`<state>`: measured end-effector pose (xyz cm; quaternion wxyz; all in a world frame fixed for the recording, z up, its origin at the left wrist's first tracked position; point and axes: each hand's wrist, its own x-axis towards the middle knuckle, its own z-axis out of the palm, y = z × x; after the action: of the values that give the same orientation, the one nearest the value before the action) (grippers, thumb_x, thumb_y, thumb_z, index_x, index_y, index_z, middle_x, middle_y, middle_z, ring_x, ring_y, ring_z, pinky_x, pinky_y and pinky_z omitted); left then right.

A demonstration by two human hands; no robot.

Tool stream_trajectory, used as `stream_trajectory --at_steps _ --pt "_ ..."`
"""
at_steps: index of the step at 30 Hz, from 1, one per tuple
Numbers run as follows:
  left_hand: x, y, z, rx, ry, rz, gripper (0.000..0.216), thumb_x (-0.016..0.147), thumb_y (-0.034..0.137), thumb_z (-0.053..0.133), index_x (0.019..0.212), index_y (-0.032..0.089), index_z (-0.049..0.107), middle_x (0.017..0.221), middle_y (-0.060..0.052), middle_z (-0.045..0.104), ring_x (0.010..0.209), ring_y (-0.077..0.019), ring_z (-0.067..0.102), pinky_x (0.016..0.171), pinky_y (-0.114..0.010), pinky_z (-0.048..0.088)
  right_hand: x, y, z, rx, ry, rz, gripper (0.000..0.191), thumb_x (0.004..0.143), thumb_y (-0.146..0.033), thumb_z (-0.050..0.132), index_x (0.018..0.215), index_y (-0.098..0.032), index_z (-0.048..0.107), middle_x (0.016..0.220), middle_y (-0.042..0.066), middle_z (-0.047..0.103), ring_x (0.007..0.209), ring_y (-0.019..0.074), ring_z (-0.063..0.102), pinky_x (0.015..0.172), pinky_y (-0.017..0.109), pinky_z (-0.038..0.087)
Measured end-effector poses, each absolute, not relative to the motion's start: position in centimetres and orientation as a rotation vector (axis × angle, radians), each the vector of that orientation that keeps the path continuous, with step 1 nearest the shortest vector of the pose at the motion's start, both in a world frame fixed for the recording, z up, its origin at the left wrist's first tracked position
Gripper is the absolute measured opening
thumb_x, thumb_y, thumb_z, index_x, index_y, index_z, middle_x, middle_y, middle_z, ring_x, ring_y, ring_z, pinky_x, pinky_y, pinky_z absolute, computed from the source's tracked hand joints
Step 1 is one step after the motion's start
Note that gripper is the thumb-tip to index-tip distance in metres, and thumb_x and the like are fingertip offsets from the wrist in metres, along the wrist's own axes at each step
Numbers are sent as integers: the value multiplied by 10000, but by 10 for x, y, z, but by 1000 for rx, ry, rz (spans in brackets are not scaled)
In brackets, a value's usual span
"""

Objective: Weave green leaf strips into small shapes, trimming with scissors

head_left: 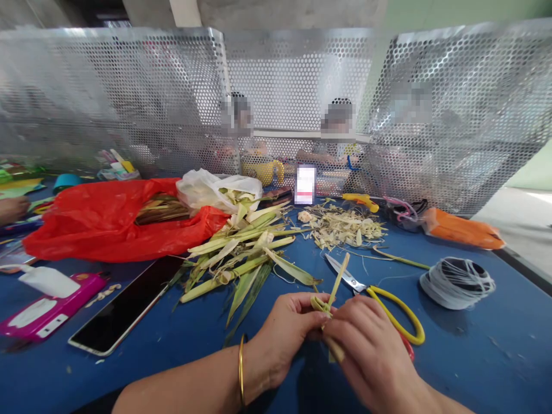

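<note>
Close together above the blue table, my left hand (280, 330) and my right hand (366, 342) both pinch a yellow-green plant strip (319, 305). The strip is looped at the left hand's fingertips, one end pointing up and a pale end showing below the fingers. Fingers hide its middle. Just beyond my right hand lie scissors (395, 313) with yellow and red handles, blades pointing away to the left. A pile of long green and pale plant strips (241, 253) is in front of my left hand. A spool of whitish thread (457, 282) stands to the right.
To the left are a red plastic bag (103, 218), a black-screened phone (129, 305) and a magenta power strip (56, 307). Small scraps (349, 224) lie ahead, near an orange packet (463, 229) and a lit phone (305, 184). A perforated metal screen (297, 75) separates me from other people.
</note>
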<state>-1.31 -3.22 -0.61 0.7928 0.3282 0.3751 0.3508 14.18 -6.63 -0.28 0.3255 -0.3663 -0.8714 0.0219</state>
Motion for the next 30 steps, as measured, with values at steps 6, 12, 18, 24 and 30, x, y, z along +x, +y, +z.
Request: stream_trajectory --at_steps 6,12,18,24,30 --pt "-16 -29 -5 756 811 773 346 630 238 782 952 123 731 814 -52 670 677 -111 562 684 -227 430 146 -51 -13 -1358 -1580 777 202 865 -334 570 726 -188 575 694 11 607 652 152 576 601 260 483" --pt "-14 -31 -2 827 828 757 328 594 267 818 867 108 731 748 -47 679 683 -122 589 693 -224 450 138 -47 -20 -1307 -1311 1149 313 792 -470 630 720 -176 549 612 -24 578 529 124 576 517 243 486" --pt "-20 -22 -6 743 983 849 395 623 272 781 966 131 645 746 -32 687 525 -96 569 540 -212 426 140 -51 -15 -1339 -1400 1317 264 903 -455 467 872 -193 490 712 -3 648 475 127 623 460 235 483" --pt "-24 -18 -5 846 1041 933 307 666 260 732 909 135 591 686 -32 692 467 -67 496 474 -183 361 149 -56 -1 -974 -2367 419 281 945 -130 384 1123 -209 586 1008 72 674 906 166 647 766 275 501" --pt "-18 -26 -8 874 992 812 282 573 266 768 776 122 636 544 10 616 440 -81 480 461 -201 365 154 -54 -1 -919 -2312 -37 184 918 -141 482 952 -217 646 910 47 665 830 171 617 775 324 447"
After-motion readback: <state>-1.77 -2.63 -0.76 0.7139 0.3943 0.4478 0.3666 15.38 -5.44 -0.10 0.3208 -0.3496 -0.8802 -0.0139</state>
